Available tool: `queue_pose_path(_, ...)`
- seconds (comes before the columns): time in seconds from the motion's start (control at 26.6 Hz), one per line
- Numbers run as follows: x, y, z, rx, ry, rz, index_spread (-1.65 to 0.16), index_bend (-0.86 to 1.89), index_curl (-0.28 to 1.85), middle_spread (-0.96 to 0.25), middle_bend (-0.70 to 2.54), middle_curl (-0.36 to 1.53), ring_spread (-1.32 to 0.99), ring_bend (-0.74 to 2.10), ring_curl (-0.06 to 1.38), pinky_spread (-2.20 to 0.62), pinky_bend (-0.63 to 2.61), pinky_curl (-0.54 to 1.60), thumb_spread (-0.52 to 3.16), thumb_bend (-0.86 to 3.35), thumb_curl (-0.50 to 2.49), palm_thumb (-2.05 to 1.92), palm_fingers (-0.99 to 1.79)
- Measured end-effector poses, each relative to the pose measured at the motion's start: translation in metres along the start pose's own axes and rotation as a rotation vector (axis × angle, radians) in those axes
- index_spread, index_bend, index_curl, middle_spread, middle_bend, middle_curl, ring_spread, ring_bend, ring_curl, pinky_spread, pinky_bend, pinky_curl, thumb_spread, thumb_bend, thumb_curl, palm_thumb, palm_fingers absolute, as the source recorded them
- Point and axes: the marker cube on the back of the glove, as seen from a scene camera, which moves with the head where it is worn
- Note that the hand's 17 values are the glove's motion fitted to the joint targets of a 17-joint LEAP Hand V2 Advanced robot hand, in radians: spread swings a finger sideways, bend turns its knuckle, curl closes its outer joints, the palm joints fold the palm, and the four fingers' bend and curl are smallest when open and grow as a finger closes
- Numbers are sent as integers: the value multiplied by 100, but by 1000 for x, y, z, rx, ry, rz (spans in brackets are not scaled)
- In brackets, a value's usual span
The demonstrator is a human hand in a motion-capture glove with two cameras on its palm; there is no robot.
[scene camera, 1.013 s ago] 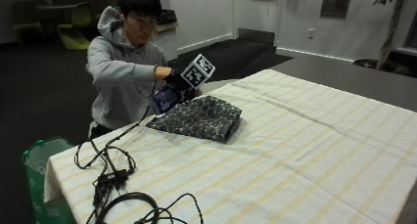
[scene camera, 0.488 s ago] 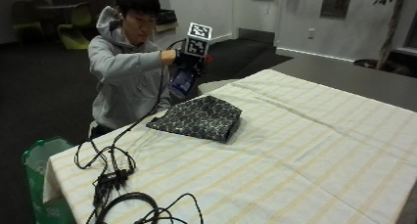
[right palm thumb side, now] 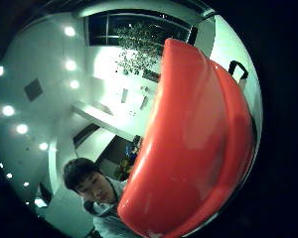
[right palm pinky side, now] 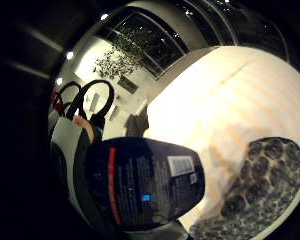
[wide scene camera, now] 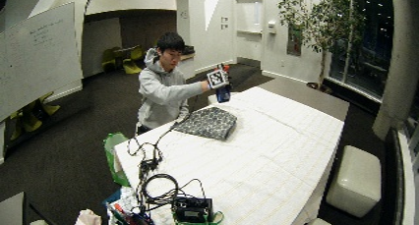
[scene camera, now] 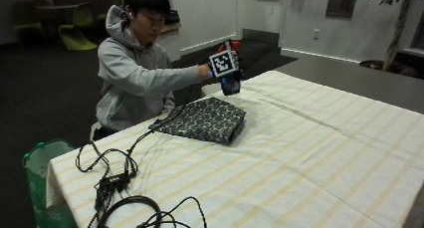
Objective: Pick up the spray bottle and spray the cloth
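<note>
Gloved right hand gripping the dark blue spray bottle, held in the air beyond the folded patterned cloth, striped tablecloth beneath

Only the folded cloth lies below the raised hand

marker cube hides the right hand's fingers on the spray bottle.

A striped tablecloth covers the surface. Black cables lie coiled near its corner. A green bin stands beside it, a white stool farther off.
</note>
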Motion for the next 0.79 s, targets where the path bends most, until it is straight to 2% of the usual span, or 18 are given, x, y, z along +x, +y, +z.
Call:
queue_pose_path(0.08,20,1,9,-54,-4,17,-18,33,59,-9,64,54,-15,72,46,-24,38,39,53,-4,68,99,134)
queue_pose_path(0.15,37,-8,16,-34,6,36,-18,32,59,-7,63,54,-14,69,45,-23,38,39,51,-4,69,99,132)
queue_pose_path(0.34,74,-50,22,222,51,72,-17,31,59,-6,62,53,-14,67,44,-23,36,38,48,-3,70,99,133)
queue_pose_path(0.38,80,-51,24,229,54,82,-17,30,59,-6,62,53,-13,67,44,-23,36,38,47,-3,70,99,133)
queue_pose_path(0.56,99,-28,35,47,69,147,-17,30,59,-6,61,52,-13,66,44,-23,35,38,45,-3,71,100,135)
queue_pose_path(0.71,93,-23,29,-11,25,216,-17,29,59,-5,61,52,-13,63,43,-22,35,38,42,-4,72,99,132)
queue_pose_path(0.79,84,-25,26,12,-19,233,-17,27,59,-6,56,50,-14,56,41,-20,38,38,42,-3,72,99,119)
